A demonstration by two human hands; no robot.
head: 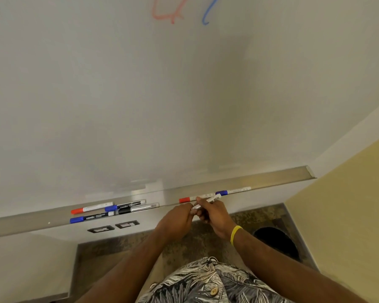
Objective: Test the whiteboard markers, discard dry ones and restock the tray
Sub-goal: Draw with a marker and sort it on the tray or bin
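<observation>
A whiteboard fills the view, with a red scribble and a blue stroke at its top. Along its bottom runs a metal tray. Both hands meet just below the tray's middle. My right hand grips the barrel of a white marker. My left hand pinches that marker's near end; its cap colour is hidden. A red-capped marker and a blue-capped marker lie in the tray behind the hands. Several more markers lie at the tray's left.
A dark round bin opening sits on the floor at lower right, by a yellow wall. Two dark wall sockets are under the tray. The floor is speckled brown.
</observation>
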